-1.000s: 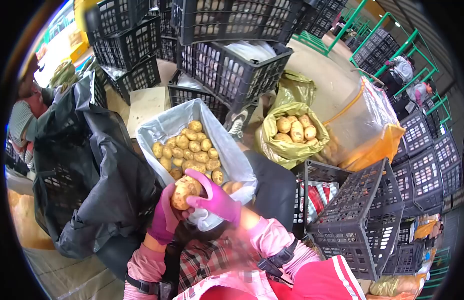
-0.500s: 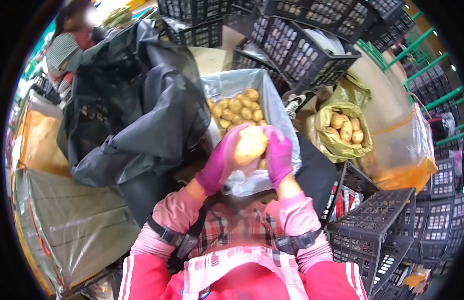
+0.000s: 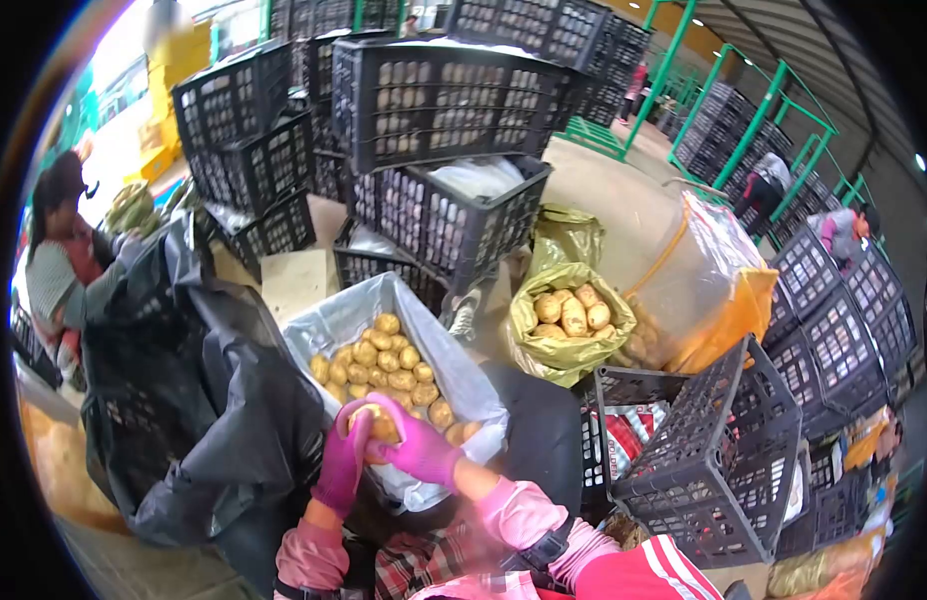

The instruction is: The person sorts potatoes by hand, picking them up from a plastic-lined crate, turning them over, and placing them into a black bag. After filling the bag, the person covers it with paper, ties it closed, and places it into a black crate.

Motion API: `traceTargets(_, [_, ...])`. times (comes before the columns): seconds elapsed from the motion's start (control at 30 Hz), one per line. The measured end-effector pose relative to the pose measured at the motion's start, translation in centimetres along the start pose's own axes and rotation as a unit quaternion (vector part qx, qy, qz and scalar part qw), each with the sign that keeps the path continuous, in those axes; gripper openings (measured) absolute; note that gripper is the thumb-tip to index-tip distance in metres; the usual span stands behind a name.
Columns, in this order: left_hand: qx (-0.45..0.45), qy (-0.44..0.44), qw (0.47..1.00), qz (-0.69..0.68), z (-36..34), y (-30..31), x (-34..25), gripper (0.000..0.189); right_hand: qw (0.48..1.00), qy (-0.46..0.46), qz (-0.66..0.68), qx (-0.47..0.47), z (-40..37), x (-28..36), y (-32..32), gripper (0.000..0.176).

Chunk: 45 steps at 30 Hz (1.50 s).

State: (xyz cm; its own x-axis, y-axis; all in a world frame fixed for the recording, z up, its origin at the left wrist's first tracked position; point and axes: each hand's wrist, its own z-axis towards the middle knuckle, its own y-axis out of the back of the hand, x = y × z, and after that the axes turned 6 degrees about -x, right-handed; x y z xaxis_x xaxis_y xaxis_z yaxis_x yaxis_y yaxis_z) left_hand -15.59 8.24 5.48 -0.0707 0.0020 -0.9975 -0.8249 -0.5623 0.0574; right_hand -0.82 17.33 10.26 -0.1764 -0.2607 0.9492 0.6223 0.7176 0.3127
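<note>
Both my hands wear pink gloves. My left hand [image 3: 342,462] and my right hand [image 3: 422,448] are closed around one potato [image 3: 386,426] from either side, thumbs and fingers hiding much of it. They are over the near side of a crate lined with pale plastic film [image 3: 446,362], which stands between my legs. Inside lie several yellowish potatoes [image 3: 386,362] in rows. A dark cloth or sheet [image 3: 199,420] drapes to the left of my left hand.
A yellow-green bag of larger potatoes [image 3: 572,340] stands to the right. Black crates [image 3: 439,110] full of produce are stacked ahead. An empty-looking black crate [image 3: 699,470] stands tilted at right. A person [image 3: 69,260] sits at far left; others are in the right background.
My view has swung right and upward, so the crate and my hands appear further left and lower. The potato stays between both hands, which sit closer to the crate's near edge.
</note>
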Motion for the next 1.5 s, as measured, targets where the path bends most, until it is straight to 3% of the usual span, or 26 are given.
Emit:
traceTargets(0.1, [-0.034, -0.181, 0.959, 0.215, -0.5, -0.5, -0.9, 0.022, 0.999, 0.027, -0.046, -0.001, -1.0, 0.5, -0.1, 0.074])
traceTargets(0.13, [-0.034, -0.189, 0.938, 0.290, -0.3, -0.3, -1.6, 0.020, 0.999, 0.037, -0.004, 0.000, -1.3, 0.7, 0.1, 0.071])
traceTargets(0.2, [-0.041, -0.145, 0.957, 0.249, -0.3, -0.5, -1.6, 0.023, 0.998, 0.044, 0.038, -0.004, -1.9, 1.8, 0.8, 0.067])
traceTargets(0.23, [-0.044, -0.121, 0.965, 0.227, -0.4, -0.5, -1.2, 0.024, 0.997, 0.047, 0.059, -0.004, -2.2, 2.3, 1.0, 0.066])
traceTargets(0.27, [-0.039, -0.155, 0.967, 0.199, -0.4, -0.5, -0.6, 0.028, 0.992, 0.075, 0.101, -0.016, -2.2, 1.6, 0.8, 0.071])
traceTargets(0.3, [0.018, -0.024, 1.000, 0.010, -0.4, -0.8, -1.2, 0.034, 0.991, 0.118, 0.033, -0.055, -2.1, 1.2, 0.6, 0.068])
traceTargets(0.33, [0.073, 0.111, 0.975, -0.181, -0.4, -0.9, -2.0, 0.040, 0.982, 0.159, -0.036, -0.093, -2.2, 0.9, 0.5, 0.066])
traceTargets(0.37, [0.124, 0.239, 0.893, -0.361, -0.5, -0.9, -2.9, 0.046, 0.966, 0.199, -0.106, -0.127, -2.2, 0.6, 0.4, 0.064])
traceTargets(0.4, [0.155, 0.243, 0.889, -0.357, -1.8, -2.1, -6.2, 0.065, 0.943, 0.250, -0.165, -0.141, -2.3, 0.6, 0.1, 0.061])
traceTargets(0.47, [0.130, 0.195, 0.881, -0.411, -1.5, -2.3, -3.6, 0.066, 0.879, 0.349, -0.279, -0.164, -2.3, 0.7, -0.5, 0.055])
traceTargets(0.57, [0.132, 0.094, 0.912, -0.377, -2.4, -2.3, -0.4, 0.058, 0.856, 0.395, -0.331, -0.045, -3.4, 4.1, -2.5, 0.040])
traceTargets(0.6, [0.125, 0.113, 0.912, -0.374, -2.6, -2.6, -1.0, 0.056, 0.861, 0.415, -0.280, -0.087, -2.1, -1.0, -4.3, 0.045])
traceTargets(0.7, [0.103, 0.160, 0.912, -0.364, -2.9, -3.4, -4.0, 0.050, 0.913, 0.273, -0.287, -0.101, -1.2, 4.3, -0.8, 0.044])
traceTargets(0.73, [0.096, 0.178, 0.911, -0.359, -3.1, -3.4, -5.0, 0.049, 0.945, 0.219, -0.219, -0.105, 0.0, 3.0, -0.2, 0.046])
traceTargets(0.77, [0.091, 0.194, 0.910, -0.355, -3.4, -3.1, -5.8, 0.047, 0.985, 0.124, -0.086, -0.089, 0.9, 1.8, 0.4, 0.046])
traceTargets(0.83, [0.131, 0.201, 0.899, -0.366, -3.5, -2.6, -6.6, 0.056, 0.989, -0.054, -0.136, -0.012, 2.6, 0.2, 3.3, 0.044])
traceTargets(0.9, [0.119, 0.185, 0.895, -0.389, -3.1, -2.3, -6.7, 0.059, 0.997, -0.019, -0.017, -0.079, 1.8, -0.5, 3.2, 0.049])
traceTargets(0.93, [0.063, 0.143, 0.915, -0.372, -2.5, -2.7, -6.4, 0.056, 0.993, -0.004, 0.043, -0.110, 1.0, -0.7, 2.8, 0.052])
traceTargets(1.03, [-0.019, 0.081, 0.960, -0.269, -1.4, -2.6, -3.6, 0.049, 0.959, -0.093, 0.261, -0.063, -0.7, 0.1, -1.0, 0.073])
traceTargets(1.07, [-0.019, 0.048, 0.972, -0.230, -1.7, -2.1, -3.5, 0.044, 0.959, -0.080, 0.268, -0.034, -0.2, -1.6, -1.2, 0.085])
traceTargets(1.17, [-0.025, -0.047, 0.993, -0.106, -2.5, -2.0, -4.1, 0.041, 0.973, -0.054, 0.223, 0.007, -0.3, -1.3, -0.2, 0.083])
traceTargets(1.3, [-0.030, -0.092, 0.995, 0.024, -2.1, -1.3, -3.6, 0.042, 0.981, -0.002, 0.189, -0.030, -1.6, 2.0, -0.3, 0.071])
traceTargets(1.4, [-0.084, -0.159, 0.984, 0.007, -1.8, -1.5, -3.1, 0.044, 0.984, 0.074, 0.140, -0.077, -1.3, 2.7, -0.8, 0.072])
traceTargets(1.47, [0.000, 0.006, 0.973, -0.229, -2.7, -1.5, -4.3, 0.046, 0.984, 0.147, 0.001, -0.100, -1.6, 4.1, -0.2, 0.074])
traceTargets(1.5, [0.077, 0.103, 0.932, -0.338, -2.9, -1.4, -6.4, 0.048, 0.974, 0.183, -0.070, -0.110, -1.6, 4.8, 0.2, 0.076])
